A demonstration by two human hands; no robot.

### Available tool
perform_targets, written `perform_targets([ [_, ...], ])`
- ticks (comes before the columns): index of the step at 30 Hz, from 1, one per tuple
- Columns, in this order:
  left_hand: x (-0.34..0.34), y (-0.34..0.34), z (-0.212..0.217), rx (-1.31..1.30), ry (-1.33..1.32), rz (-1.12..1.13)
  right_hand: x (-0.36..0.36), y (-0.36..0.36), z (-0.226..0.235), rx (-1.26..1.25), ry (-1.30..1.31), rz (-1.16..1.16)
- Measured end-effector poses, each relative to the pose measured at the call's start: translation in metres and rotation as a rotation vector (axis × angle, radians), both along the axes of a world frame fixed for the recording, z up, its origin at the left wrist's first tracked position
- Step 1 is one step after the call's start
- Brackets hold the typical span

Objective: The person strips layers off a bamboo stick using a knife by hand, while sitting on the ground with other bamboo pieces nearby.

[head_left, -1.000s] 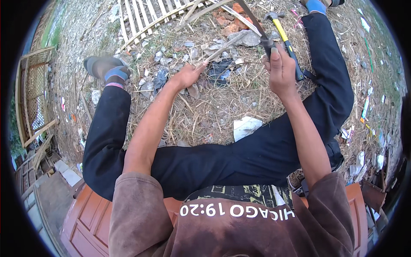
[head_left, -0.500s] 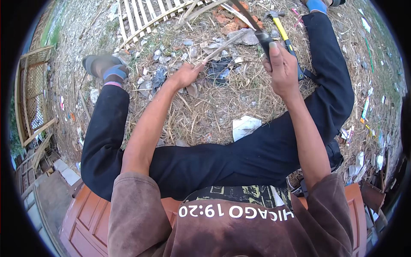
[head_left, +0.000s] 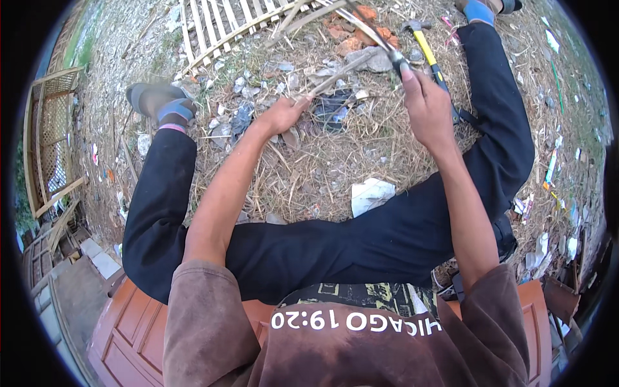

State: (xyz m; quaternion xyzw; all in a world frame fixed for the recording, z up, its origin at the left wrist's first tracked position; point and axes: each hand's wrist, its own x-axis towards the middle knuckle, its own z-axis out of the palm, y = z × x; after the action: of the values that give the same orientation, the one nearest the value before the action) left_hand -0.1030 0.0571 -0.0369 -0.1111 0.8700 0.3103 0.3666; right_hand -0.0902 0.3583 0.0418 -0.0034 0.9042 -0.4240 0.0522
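Observation:
My left hand [head_left: 285, 116] is closed round the near end of a thin, pale wooden strip [head_left: 342, 76], which slants away to the upper right. A long-bladed knife [head_left: 398, 61] is in my right hand [head_left: 429, 109], the fingers wrapped about its dark handle and the thumb laid along it. Its blade points up and away to the left, past the strip's far end; whether the two touch I cannot tell. Just beyond my right hand lies a hammer [head_left: 425, 50] with a yellow and black handle.
A slatted wooden lattice [head_left: 219, 29] lies at the far left, near broken orange bricks [head_left: 351, 44]. Stones, straw and dark plastic scraps [head_left: 242, 117] litter the ground between my legs. A white piece [head_left: 372, 196] rests by my thigh. A lattice panel [head_left: 55, 138] stands at left.
My right hand has turned at the wrist, and the knife has swung slightly to the left and down. My left hand keeps its hold on the strip, almost still.

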Motion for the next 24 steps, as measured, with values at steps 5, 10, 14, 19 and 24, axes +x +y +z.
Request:
perform_targets([
  [5, -0.006, 0.005, 0.001, -0.026, -0.023, -0.057, 0.001, 0.016, -0.058, 0.309, -0.075, -0.037],
  [10, -0.005, 0.01, -0.004, 0.071, -0.123, 0.034, 0.003, 0.003, 0.006, -0.339, -0.019, -0.015],
  [14, -0.003, 0.005, 0.0, -0.049, 0.122, 0.008, -0.004, -0.001, -0.044, 0.239, -0.132, -0.065],
  [19, 0.009, 0.023, 0.009, -0.149, -0.038, -0.062, 0.009, 0.008, -0.006, -0.315, -0.041, 0.011],
  [24, 0.006, 0.007, -0.004, -0.382, 0.264, -0.141, -0.007, -0.002, -0.012, -0.012, -0.081, -0.076],
])
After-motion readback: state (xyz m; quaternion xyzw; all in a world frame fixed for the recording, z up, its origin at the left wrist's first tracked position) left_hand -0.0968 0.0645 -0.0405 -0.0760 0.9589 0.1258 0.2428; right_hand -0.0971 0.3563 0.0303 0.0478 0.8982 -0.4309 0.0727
